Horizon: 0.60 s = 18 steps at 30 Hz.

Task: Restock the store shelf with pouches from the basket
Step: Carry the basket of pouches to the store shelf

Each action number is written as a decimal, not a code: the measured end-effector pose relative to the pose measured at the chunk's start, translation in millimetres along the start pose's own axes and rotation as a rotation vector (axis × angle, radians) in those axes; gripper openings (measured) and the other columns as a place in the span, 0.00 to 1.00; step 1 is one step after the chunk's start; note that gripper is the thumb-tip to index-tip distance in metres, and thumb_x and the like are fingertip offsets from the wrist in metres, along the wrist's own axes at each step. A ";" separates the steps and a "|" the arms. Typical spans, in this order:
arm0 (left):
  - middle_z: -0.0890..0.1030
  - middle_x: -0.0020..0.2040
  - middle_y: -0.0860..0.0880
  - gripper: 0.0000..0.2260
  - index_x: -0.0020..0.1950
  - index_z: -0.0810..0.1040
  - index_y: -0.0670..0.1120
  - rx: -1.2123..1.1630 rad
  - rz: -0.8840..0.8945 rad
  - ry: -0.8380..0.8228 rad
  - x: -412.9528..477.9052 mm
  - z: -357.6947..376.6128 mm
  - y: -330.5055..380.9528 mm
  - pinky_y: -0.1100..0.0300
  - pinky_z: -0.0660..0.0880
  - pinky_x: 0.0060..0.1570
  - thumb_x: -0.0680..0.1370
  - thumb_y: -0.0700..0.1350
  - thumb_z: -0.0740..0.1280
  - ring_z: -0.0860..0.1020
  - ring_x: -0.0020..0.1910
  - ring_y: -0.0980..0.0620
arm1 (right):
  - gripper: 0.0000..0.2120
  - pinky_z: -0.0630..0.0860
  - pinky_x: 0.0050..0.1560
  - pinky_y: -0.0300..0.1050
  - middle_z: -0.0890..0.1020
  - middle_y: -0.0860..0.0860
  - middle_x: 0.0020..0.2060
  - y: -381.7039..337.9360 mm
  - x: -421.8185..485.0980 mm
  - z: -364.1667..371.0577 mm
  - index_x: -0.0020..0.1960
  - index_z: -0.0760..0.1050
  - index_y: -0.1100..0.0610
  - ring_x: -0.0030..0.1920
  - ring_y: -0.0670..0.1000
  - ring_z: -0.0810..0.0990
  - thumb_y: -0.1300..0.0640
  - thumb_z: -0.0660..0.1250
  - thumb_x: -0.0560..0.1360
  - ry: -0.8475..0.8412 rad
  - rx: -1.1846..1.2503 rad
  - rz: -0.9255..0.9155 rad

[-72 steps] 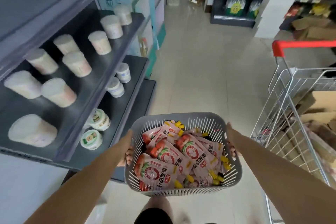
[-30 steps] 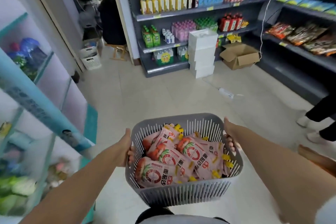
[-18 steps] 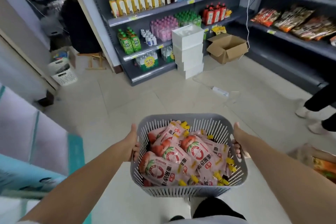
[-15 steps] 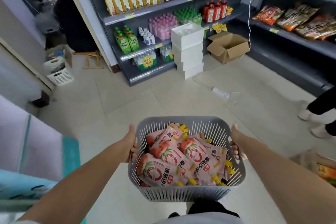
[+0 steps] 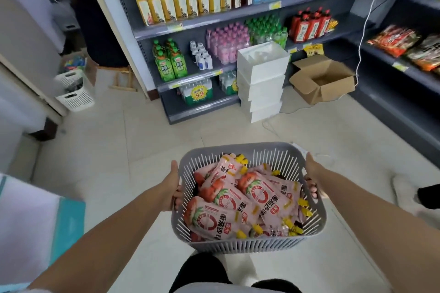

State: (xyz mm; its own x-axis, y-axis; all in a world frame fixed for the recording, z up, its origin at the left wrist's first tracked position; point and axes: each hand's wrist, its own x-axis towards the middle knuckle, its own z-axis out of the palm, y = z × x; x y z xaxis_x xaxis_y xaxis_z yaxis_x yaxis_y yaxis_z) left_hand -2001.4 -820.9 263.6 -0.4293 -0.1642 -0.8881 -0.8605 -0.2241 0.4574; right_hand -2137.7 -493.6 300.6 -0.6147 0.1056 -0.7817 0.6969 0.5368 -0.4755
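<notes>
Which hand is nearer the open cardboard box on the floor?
Right. The right hand grips the basket side below the cardboard box; the left hand holds the opposite side, farther away.

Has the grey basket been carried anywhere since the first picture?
Yes. The basket, then beside a shelf of cups, now faces the drinks shelf, gripped by the left hand and right hand.

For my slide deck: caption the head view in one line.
Both hands, left hand and right hand, carry a grey basket of pink pouches toward stocked drink shelves.
</notes>
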 end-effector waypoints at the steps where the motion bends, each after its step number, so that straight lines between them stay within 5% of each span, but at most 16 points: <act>1: 0.59 0.22 0.50 0.33 0.25 0.57 0.49 0.002 -0.009 0.003 7.8 1.4 19.0 0.65 0.55 0.24 0.67 0.78 0.38 0.57 0.21 0.53 | 0.32 0.54 0.28 0.39 0.60 0.51 0.26 -17.7 9.6 -6.7 0.30 0.58 0.56 0.25 0.47 0.57 0.31 0.37 0.76 -0.005 -0.005 0.021; 14: 0.58 0.21 0.51 0.35 0.24 0.58 0.49 0.150 0.020 -0.122 155.6 27.0 323.4 0.65 0.53 0.25 0.63 0.81 0.39 0.56 0.21 0.53 | 0.35 0.55 0.28 0.38 0.59 0.51 0.18 -219.8 177.4 -78.7 0.23 0.56 0.54 0.20 0.48 0.56 0.27 0.35 0.73 0.046 0.173 0.058; 18: 0.58 0.21 0.50 0.35 0.23 0.58 0.49 0.194 0.061 -0.082 182.1 42.2 413.3 0.65 0.54 0.25 0.61 0.80 0.40 0.56 0.19 0.54 | 0.36 0.59 0.31 0.40 0.70 0.57 0.28 -283.4 212.9 -100.2 0.37 0.66 0.62 0.28 0.50 0.63 0.33 0.35 0.77 0.101 0.223 0.038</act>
State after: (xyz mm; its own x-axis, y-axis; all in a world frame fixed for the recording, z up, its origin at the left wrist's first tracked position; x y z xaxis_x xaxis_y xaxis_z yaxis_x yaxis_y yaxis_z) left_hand -2446.8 -902.9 289.1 -0.4960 -0.0908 -0.8635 -0.8656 -0.0263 0.5000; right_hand -2503.1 -539.4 309.3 -0.6124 0.2119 -0.7616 0.7778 0.3339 -0.5325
